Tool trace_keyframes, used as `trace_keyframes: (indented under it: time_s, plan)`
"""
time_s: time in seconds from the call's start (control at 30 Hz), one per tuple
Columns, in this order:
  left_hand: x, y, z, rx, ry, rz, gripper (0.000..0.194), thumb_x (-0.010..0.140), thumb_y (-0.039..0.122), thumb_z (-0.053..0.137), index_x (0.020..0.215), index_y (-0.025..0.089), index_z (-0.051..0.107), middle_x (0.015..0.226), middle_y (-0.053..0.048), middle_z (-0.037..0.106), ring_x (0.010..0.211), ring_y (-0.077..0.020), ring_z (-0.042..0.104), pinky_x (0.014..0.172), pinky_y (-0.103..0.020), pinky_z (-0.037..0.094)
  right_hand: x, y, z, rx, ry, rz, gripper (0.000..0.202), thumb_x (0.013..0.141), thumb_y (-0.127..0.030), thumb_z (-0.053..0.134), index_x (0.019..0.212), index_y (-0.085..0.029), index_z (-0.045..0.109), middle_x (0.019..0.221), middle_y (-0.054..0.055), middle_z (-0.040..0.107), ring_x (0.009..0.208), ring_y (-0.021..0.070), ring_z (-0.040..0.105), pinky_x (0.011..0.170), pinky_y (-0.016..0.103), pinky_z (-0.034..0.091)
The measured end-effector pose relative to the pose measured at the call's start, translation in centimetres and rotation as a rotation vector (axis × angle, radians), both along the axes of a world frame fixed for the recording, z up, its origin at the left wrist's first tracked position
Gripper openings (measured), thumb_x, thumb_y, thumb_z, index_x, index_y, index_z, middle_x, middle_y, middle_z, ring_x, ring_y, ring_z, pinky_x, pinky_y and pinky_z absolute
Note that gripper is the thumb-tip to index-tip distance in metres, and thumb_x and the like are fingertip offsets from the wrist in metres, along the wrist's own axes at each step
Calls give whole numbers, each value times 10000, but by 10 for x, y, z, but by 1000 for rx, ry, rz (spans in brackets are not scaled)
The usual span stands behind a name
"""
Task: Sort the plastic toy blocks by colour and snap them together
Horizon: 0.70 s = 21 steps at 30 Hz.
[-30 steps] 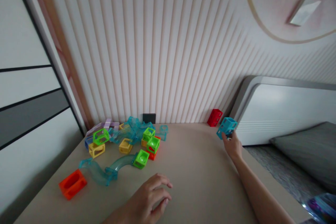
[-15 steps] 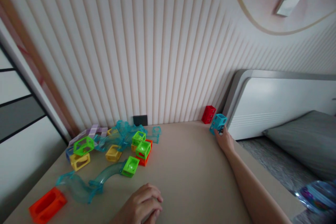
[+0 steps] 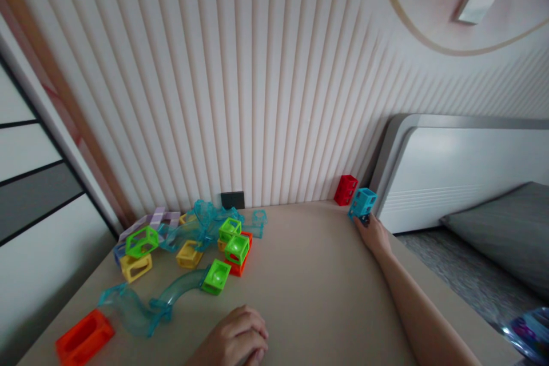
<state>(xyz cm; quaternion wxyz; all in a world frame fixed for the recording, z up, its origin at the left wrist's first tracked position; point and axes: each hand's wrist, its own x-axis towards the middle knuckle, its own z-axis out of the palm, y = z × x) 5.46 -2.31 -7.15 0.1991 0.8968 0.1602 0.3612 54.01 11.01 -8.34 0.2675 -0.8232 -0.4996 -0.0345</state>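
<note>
At the far right of the table, my right hand (image 3: pixel 374 237) has its fingers round the lower part of a blue hollow block (image 3: pixel 363 201), which stands upright. Just behind it, close to the wall, is a red hollow block (image 3: pixel 346 190). My left hand (image 3: pixel 241 334) rests on the table at the front middle with its fingers curled in, and nothing shows in it. Nearest to it lie a green block (image 3: pixel 216 277) and a clear blue curved track piece (image 3: pixel 185 287) that meets it. An orange long block (image 3: pixel 84 336) sits at the front left.
Several green, yellow and orange blocks and clear blue track pieces (image 3: pixel 206 226) lie at the back left. A small dark plate (image 3: pixel 233 200) leans on the ribbed wall (image 3: pixel 266 97). Right of the table stand a grey headboard (image 3: pixel 454 171) and pillow (image 3: pixel 510 229).
My right hand has slid slightly lower on the blue block, which stays beside the red one. The whole view has shifted a little. My left hand keeps its curled pose.
</note>
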Motion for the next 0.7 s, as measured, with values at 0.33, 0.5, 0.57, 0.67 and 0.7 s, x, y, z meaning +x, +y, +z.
trace_keyframes:
  time_s: [0.33,0.5,0.57,0.67,0.7]
  plan:
    - [-2,-12,26,-31,88,25,195,877,57,533,987,193,619,938,-63,695,931,-179,637,862,-276,520,-13,-9,4,113,24,-34,744,844,-523,542,1419,-67,423,1393,285,457,1118,373,617,929,471,487]
    - [-2,-15,35,64,130,47,167,889,79,544,986,182,633,936,-65,705,941,-189,640,865,-299,531,-39,-22,14,613,-12,39,556,877,-430,520,1326,-105,554,1458,229,420,1328,360,459,1087,526,393]
    - [-4,-14,35,135,141,84,155,895,92,546,986,176,640,942,-67,710,954,-196,640,870,-309,538,-69,-28,16,733,-59,195,411,921,-372,494,1255,-155,596,1413,185,473,1355,324,435,1113,538,370]
    - [-14,-6,35,297,150,196,179,905,86,535,1021,158,649,977,-76,717,1004,-217,637,918,-345,539,-134,-39,13,678,-36,516,285,948,-305,499,1185,-191,610,1323,161,541,1264,294,529,1055,523,451]
    - [-19,-2,36,352,148,254,198,909,81,529,1048,153,650,999,-81,717,1027,-222,635,938,-356,535,-159,-43,11,582,-21,665,279,952,-288,508,1203,-205,599,1329,155,543,1249,283,548,1032,498,480]
